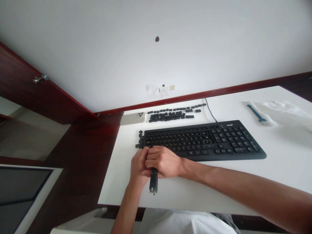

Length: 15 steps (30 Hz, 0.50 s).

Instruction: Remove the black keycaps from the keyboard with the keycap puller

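My left hand (139,164) and my right hand (164,161) are closed together at the lower left corner of a black keyboard (180,152). From between them a black keycap puller (153,178) sticks out, its metal prongs pointing back toward me. My right fingers lie over the left hand, and the puller's other end is hidden under them. Most keys sit on the keyboard. Just beyond its left edge lie several loose black keycaps (140,140), close to my left hand.
Behind the keyboard, rows of loose keycaps (167,116) lie on the white table (126,191) beside a phone (133,119). A cable (211,110) runs to the wall side. At right are a blue brush (255,113) and a clear plastic bag (290,118).
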{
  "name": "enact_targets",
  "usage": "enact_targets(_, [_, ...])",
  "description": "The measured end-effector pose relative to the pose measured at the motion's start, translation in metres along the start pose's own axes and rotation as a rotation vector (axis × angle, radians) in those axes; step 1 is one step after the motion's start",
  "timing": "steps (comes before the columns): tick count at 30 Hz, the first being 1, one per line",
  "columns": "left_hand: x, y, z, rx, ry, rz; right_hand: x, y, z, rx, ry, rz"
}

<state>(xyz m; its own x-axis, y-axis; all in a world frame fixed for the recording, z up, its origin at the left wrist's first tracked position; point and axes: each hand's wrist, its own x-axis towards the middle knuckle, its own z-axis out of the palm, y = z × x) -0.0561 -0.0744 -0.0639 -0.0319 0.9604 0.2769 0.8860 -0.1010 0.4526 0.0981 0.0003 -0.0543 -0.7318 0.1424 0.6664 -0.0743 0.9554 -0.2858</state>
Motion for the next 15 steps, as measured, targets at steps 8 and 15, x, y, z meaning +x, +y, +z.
enact_targets(8, [-0.001, 0.005, 0.000, 0.102, 0.060, 0.154, 0.001, -0.003, -0.002, 0.020, 0.104, -0.103])
enact_targets(15, [0.022, 0.004, -0.005, 0.039, -0.034, 0.312, 0.004, -0.002, -0.006, -0.034, 0.170, -0.149])
